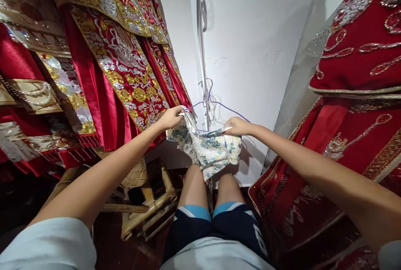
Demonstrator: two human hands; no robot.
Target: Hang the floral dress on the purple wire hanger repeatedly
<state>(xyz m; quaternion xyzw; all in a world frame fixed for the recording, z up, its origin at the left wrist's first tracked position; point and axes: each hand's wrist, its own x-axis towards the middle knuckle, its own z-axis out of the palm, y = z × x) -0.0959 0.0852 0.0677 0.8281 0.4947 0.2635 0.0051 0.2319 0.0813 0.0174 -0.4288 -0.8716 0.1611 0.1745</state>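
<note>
A small white garment with a blue and green floral print hangs in front of my knees. My left hand is closed on its upper left edge, beside the left arm of a purple wire hanger. On the other side, my right hand pinches the garment's upper right edge, just under the hanger's right arm. The hanger's hook is at a metal rail by the wall; whether it rests on it I cannot tell.
Red robes with gold and silver embroidery hang at the left, and red beaded garments at the right. Low at the left stands a bamboo frame. A white wall is ahead.
</note>
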